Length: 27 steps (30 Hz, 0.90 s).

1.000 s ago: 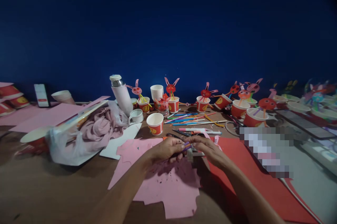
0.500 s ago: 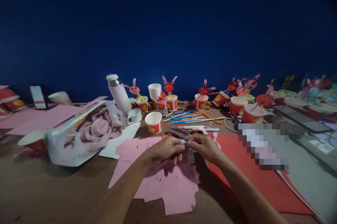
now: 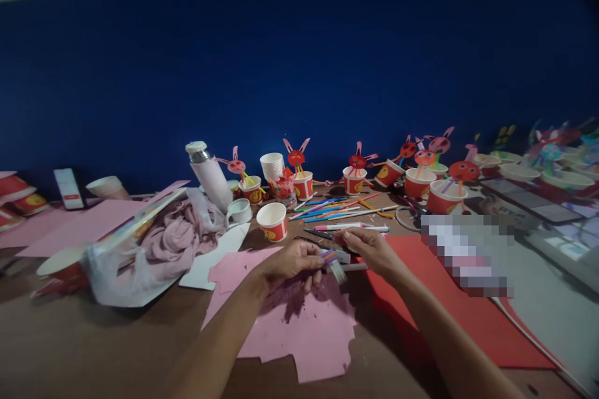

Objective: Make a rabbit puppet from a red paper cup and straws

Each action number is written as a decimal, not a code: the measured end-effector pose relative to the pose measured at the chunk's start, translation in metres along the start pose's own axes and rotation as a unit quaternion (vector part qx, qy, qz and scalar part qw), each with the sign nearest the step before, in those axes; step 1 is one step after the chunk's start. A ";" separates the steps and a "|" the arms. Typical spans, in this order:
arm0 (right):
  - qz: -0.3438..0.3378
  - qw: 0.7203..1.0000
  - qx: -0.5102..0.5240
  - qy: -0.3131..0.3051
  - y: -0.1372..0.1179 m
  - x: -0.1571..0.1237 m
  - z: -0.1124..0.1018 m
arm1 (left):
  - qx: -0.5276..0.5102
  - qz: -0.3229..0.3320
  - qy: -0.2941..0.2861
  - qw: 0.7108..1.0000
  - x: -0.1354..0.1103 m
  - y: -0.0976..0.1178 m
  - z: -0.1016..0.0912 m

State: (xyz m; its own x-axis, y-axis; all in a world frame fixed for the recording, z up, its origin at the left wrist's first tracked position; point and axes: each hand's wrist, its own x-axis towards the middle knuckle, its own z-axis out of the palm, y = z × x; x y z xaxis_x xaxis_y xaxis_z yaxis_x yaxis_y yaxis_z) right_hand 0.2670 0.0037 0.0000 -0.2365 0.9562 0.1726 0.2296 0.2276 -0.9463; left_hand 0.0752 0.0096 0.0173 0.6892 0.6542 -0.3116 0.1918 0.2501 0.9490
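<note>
My left hand [image 3: 294,263] is closed with thumb and fingertips pinched on small purple and orange strips [image 3: 330,255]. Just beyond them a pale, see-through piece [image 3: 337,272] shows, blurred; I cannot tell whether it is joined to the strips. My right hand [image 3: 367,251] hovers a little apart on the right, its thumb and fingers pressed together; whatever is between them is too small to make out. Beneath my hands lies a cut pink sheet [image 3: 299,330] with dark scraps on it. A red sheet [image 3: 449,324] extends under my right forearm.
Behind my hands lie colourful sticks [image 3: 327,208] and a pink-and-white pen [image 3: 339,226]. A paper cup [image 3: 272,224], a mug [image 3: 239,211] and a white thermos [image 3: 210,177] stand there. Rabbit-faced figures [image 3: 296,158] rise from several cups. Left is a plastic bag [image 3: 116,274].
My hands were together at the strips; now my right hand has drawn away to the right and slightly up. The strips stay in my left hand and show more plainly.
</note>
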 end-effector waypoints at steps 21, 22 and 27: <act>-0.079 0.985 -0.151 -0.014 -0.005 -0.008 0.012 | -0.019 0.014 0.084 0.996 -0.009 0.014 -0.003; -0.081 0.986 -0.147 -0.014 -0.006 -0.008 0.012 | -0.015 0.012 0.084 0.996 -0.009 0.015 -0.002; -0.078 0.987 -0.138 -0.006 -0.006 -0.008 0.012 | -0.001 0.000 0.075 0.997 -0.010 0.016 -0.002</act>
State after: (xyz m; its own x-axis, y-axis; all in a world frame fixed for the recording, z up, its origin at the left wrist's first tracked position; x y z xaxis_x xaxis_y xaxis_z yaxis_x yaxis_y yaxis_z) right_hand 0.2562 -0.0072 0.0013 -0.3007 0.9038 0.3046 0.4374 0.4145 -0.7980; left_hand 0.0700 0.0088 0.0357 0.5762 0.7541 -0.3151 0.1903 0.2511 0.9491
